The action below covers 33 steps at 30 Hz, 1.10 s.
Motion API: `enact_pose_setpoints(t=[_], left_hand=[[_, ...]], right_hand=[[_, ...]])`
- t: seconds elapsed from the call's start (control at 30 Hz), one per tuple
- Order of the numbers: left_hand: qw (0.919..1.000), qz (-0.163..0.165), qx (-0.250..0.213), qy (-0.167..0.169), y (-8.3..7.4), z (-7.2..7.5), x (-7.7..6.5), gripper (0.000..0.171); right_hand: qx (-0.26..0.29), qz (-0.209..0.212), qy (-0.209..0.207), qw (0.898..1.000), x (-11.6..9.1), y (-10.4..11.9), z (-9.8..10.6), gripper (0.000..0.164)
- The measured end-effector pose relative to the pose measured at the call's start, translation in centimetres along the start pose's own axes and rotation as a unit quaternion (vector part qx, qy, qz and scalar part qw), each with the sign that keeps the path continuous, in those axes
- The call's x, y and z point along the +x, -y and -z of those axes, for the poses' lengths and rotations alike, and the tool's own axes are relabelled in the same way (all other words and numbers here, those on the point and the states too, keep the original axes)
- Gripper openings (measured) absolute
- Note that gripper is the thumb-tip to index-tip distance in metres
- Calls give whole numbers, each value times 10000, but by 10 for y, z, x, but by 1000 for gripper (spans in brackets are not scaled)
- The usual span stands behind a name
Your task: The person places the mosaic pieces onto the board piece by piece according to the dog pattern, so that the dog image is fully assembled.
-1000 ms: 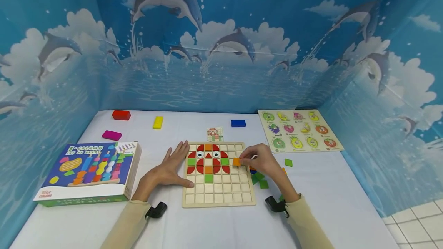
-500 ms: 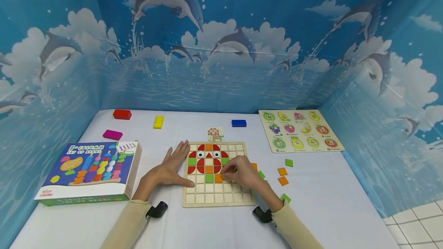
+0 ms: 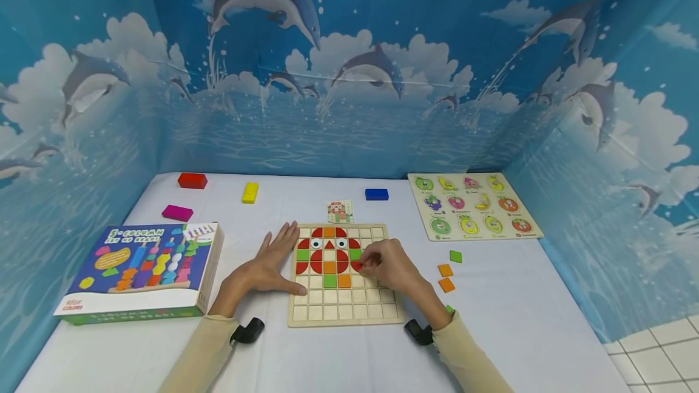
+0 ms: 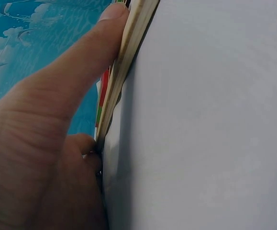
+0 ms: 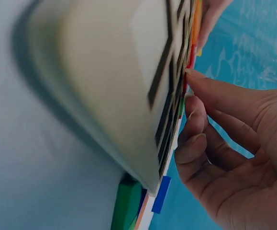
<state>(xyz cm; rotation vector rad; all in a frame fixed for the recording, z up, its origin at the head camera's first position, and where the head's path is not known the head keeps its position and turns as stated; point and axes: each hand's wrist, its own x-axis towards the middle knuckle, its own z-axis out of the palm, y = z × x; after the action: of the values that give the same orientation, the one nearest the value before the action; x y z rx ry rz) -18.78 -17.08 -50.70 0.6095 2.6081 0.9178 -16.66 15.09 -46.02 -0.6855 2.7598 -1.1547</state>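
Note:
A wooden grid board point(image 3: 346, 315) lies on the white cloth, with red, green and orange tiles set in its upper cells. My left hand point(image 3: 267, 272) rests spread at the board's left side, thumb on its edge; the left wrist view shows that thumb point(image 4: 88, 52) against the wooden rim. With curled thumb and forefinger, my right hand point(image 3: 389, 265) pinches a rounded red tile point(image 3: 356, 266) at the pattern's right side. An orange tile point(image 3: 344, 281) sits beside a green tile point(image 3: 330, 281) below. Other tiles under the right hand are hidden.
A small pattern card point(image 3: 340, 211) stands behind the board. Loose orange tiles point(image 3: 446, 278) and a green tile point(image 3: 455, 256) lie to the right, near a fruit puzzle board point(image 3: 475, 207). A bead-toy box point(image 3: 139, 275) is at left; coloured blocks point(image 3: 377, 194) lie at the back.
My right hand has carried the orange tile left and let it go beside the green tile, then moved slightly up and right to the red tile. The left hand has stayed put.

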Motion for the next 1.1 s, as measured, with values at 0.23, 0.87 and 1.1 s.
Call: enact_pose_setpoints(t=[0.23, 0.87, 1.1], left_hand=[[10000, -25, -26, 24, 1, 0, 0, 148], [9999, -71, -97, 83, -3, 1, -2, 144], [9999, -18, -107, 93, -4, 2, -2, 144]], right_hand=[[-231, -67, -87, 9997, 2, -3, -1, 13], [-416, -239, -170, 9987, -17, -42, 65, 12], [-370, -517, 64, 9980, -18, -61, 70, 21]])
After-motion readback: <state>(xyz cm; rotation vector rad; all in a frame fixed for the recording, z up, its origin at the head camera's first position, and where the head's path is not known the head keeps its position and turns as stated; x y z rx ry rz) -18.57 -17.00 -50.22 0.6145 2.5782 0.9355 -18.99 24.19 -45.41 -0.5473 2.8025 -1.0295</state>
